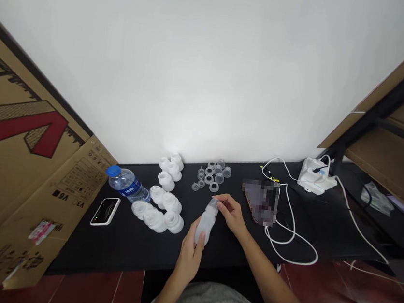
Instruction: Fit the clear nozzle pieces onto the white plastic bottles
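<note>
My left hand (188, 256) wraps around the lower body of a translucent plastic bottle (203, 225), which tilts upward and away from me. My right hand (232, 214) reaches in from the right, its fingertips pinching the bottle's narrow top. A small clear piece shows at that top, partly hidden by my fingers. Just left of the bottle lie several white plastic bottle parts (156, 217), and several small clear and translucent rings and caps (209, 175) sit farther ahead.
The black desk (133, 246) also holds a water bottle with a blue cap (127, 184), a white power bank (105, 211), a pixelated phone (260, 202), and white cable (289, 237) leading to a white power strip (315, 177). Cardboard sheets (23, 150) lean at the left.
</note>
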{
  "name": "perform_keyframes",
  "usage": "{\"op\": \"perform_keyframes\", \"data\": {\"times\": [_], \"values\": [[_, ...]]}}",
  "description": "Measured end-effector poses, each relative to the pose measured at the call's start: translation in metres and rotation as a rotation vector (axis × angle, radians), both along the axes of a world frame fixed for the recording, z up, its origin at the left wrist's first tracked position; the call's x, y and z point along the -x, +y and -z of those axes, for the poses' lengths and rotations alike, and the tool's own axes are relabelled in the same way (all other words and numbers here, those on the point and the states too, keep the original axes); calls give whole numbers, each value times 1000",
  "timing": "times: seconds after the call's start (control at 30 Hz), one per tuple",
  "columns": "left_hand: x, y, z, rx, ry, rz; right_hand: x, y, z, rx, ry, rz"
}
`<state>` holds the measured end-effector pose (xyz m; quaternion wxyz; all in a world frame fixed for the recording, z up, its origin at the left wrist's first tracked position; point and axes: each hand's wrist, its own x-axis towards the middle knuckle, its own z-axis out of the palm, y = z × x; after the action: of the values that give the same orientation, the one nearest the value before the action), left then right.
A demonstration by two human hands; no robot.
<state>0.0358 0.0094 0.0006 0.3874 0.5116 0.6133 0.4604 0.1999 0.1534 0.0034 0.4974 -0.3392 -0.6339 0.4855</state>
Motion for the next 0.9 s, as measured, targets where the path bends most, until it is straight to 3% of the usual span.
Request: {"op": "perform_keyframes", "data": {"times": [0.3, 0.47, 0.67, 0.9], "values": [[-3, 0, 6, -30, 50, -21, 16, 0, -4, -2, -7, -65], [-4, -2, 6, -74, 80, -23, 16, -27, -9, -2, -13, -225], [-6, -3, 1, -126, 80, 24, 6, -60, -13, -7, -125, -61], [-9, -4, 1, -258, 74, -69, 5, -40, -22, -158, -297, 94]]}}
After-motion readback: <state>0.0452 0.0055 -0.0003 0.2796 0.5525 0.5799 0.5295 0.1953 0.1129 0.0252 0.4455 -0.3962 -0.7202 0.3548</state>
